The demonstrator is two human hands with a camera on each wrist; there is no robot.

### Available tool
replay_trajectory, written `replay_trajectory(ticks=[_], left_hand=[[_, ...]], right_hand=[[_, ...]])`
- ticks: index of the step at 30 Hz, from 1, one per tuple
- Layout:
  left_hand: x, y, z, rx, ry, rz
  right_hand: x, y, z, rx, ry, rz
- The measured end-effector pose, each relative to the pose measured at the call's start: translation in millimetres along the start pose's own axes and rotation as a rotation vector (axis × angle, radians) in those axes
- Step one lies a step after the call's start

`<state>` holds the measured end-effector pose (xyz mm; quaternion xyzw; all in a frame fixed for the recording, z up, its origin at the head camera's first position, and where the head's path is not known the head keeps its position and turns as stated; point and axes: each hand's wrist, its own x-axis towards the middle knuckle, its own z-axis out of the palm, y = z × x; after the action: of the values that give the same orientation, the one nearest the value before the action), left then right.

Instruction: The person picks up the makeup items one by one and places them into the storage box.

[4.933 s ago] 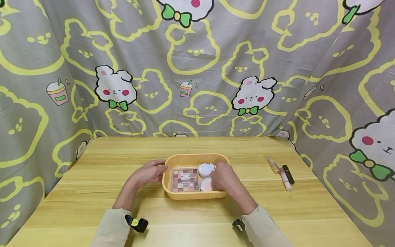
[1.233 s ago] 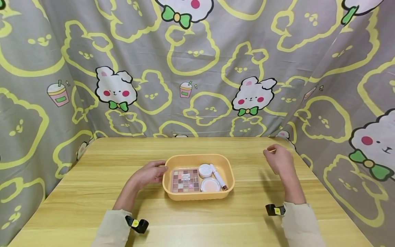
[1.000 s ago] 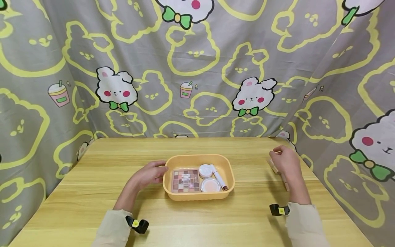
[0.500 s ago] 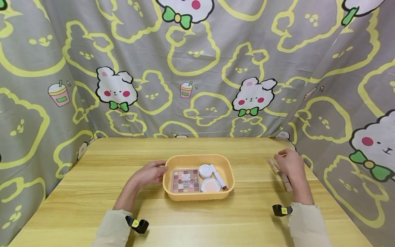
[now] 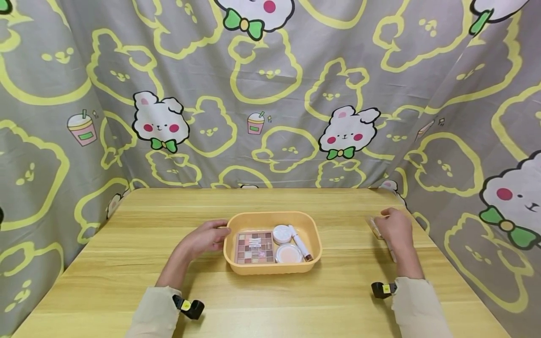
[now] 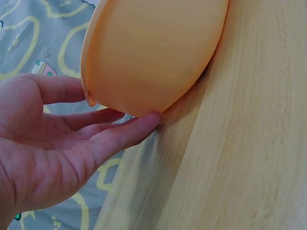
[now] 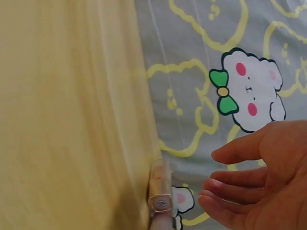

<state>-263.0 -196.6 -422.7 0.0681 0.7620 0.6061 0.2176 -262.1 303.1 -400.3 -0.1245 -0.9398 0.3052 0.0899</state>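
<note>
My left hand (image 5: pixel 207 236) touches the left end of a yellow-orange plastic tray (image 5: pixel 272 268), its fingers fairly straight against rim and outer wall. Inside lie an eyeshadow palette (image 5: pixel 254 253), a white round compact (image 5: pixel 282 234), a powder compact (image 5: pixel 289 254) and a slim white tube (image 5: pixel 301 243) with a brown end. At the table's right, my right hand (image 5: pixel 397 230) hovers beside a clear cosmetic tube (image 5: pixel 374 228) and partly covers a pale pink tube (image 5: pixel 393 255). In the right wrist view, its loosely extended fingers are apart from the clear tube and hold nothing visible.
The wooden table (image 5: pixel 262 305) carries everything. A grey curtain (image 5: pixel 270 155) with yellow outlines and rabbits hangs behind it and along both sides. Each wrist wears a small black camera, one on the left sleeve (image 5: pixel 192 308) and one on the right (image 5: pixel 382 289).
My right hand has left the tray, where the white tube now lies, and moved right to the tubes. In the last half second it shifted slightly nearer and left. My left hand stays put.
</note>
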Motion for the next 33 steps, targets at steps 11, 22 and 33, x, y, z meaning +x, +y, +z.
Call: replay_trajectory(ticks=[11,22,33], left_hand=[[2.2,0.0,-1.3,0.029,-0.002,-0.002],[1.3,-0.2,-1.1,0.035,0.01,-0.003],[1.1,-0.1,-0.6,0.03,0.011,-0.009]], right_hand=[[6.7,7,10,-0.045,-0.038,-0.018],[6.5,10,18,-0.072,-0.07,-0.031],[5.5,8,18,-0.116,-0.143,-0.045]])
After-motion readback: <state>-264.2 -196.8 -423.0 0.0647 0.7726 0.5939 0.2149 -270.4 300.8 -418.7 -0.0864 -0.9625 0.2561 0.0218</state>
